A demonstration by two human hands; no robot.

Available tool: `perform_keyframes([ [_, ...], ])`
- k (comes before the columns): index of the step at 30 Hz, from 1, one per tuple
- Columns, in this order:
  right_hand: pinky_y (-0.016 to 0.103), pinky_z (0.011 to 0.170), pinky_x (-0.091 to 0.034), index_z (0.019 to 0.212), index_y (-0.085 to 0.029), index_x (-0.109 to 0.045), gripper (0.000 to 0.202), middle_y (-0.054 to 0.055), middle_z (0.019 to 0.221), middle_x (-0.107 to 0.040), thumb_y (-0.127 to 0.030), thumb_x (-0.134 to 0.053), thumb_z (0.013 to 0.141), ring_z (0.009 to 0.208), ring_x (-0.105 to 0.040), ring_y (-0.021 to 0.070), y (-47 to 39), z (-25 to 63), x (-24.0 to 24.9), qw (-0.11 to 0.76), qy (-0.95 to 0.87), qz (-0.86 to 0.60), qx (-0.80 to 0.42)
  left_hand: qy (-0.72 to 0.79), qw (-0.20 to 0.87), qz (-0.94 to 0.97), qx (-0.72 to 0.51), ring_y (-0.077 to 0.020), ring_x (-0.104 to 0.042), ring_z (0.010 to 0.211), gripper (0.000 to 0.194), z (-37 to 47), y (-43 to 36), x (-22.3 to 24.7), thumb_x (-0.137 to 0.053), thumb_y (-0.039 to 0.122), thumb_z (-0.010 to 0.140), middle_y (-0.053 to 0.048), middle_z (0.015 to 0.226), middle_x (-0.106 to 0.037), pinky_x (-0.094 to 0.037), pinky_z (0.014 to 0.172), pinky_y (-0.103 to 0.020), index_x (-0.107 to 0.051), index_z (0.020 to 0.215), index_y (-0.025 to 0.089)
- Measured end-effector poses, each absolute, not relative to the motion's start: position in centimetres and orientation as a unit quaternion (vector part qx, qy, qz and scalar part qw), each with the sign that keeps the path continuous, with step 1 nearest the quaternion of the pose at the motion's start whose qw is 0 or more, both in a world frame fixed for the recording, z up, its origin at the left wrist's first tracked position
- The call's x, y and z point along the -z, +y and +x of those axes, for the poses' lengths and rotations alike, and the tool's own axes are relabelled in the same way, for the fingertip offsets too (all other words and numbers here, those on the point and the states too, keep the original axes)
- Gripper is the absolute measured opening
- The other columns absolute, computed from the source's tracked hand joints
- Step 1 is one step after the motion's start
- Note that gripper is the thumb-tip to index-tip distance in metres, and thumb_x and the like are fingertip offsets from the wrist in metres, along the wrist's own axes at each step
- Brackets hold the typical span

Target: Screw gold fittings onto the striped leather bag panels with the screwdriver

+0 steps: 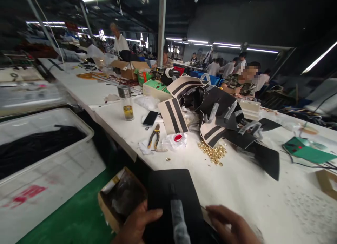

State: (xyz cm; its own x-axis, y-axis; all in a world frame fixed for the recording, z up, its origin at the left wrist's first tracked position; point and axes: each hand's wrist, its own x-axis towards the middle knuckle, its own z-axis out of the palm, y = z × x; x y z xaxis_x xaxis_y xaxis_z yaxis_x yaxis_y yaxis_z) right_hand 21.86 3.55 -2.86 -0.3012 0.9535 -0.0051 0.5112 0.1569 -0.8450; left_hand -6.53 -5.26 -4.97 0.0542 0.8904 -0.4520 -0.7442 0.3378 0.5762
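In front of me is a black bag panel (164, 191) with a handle wrapped in clear plastic (179, 216). My left hand (137, 221) grips its left side, thumb lying over the front face. At its right edge my right hand (231, 223) has its fingers bent around a thin edge of the piece; the fingertips are partly blurred. Just left of the panel stands an open cardboard box (105, 205) with plastic inside. Beyond the panel, a heap of small gold-coloured metal fittings (213, 152) lies on the white table (237, 180).
Black and cream bag pieces (218, 103) are piled mid-table. Near them are pliers (154, 136), a phone (150, 118), a glass bottle (127, 107) and a red roll (178, 138). A green device (308, 149) sits right; a white bin (52, 198) left. A person (237, 84) sits across.
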Motion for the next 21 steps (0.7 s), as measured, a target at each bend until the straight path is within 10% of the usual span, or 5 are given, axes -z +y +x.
perform_keyframes([
  [11,0.035,0.086,-0.061,0.117,-0.020,-0.076,0.018,0.005,0.108,-0.076,-0.031,-0.066,0.106,0.094,-0.075,0.0202,15.9,4.7,2.8,0.164,-0.891,-0.385,-0.174,0.419,0.683,0.024,-0.597,-0.0433,-0.077,0.116,0.065,-6.5,-8.7,4.3,-0.094,0.037,0.078,-0.019,0.121,-0.082,-0.056,0.108,-0.056,-0.075,0.136,0.015],
  [21,0.033,0.083,-0.053,0.100,-0.020,-0.080,0.008,0.007,0.103,-0.079,-0.020,-0.075,0.093,0.095,-0.073,0.0232,18.9,4.8,4.4,0.021,-0.886,-0.425,-0.184,0.400,0.691,0.084,-0.596,-0.0378,-0.075,0.122,0.040,-7.8,-7.8,5.5,-0.086,0.031,0.087,-0.015,0.119,-0.084,-0.058,0.109,-0.050,-0.081,0.125,0.017],
])
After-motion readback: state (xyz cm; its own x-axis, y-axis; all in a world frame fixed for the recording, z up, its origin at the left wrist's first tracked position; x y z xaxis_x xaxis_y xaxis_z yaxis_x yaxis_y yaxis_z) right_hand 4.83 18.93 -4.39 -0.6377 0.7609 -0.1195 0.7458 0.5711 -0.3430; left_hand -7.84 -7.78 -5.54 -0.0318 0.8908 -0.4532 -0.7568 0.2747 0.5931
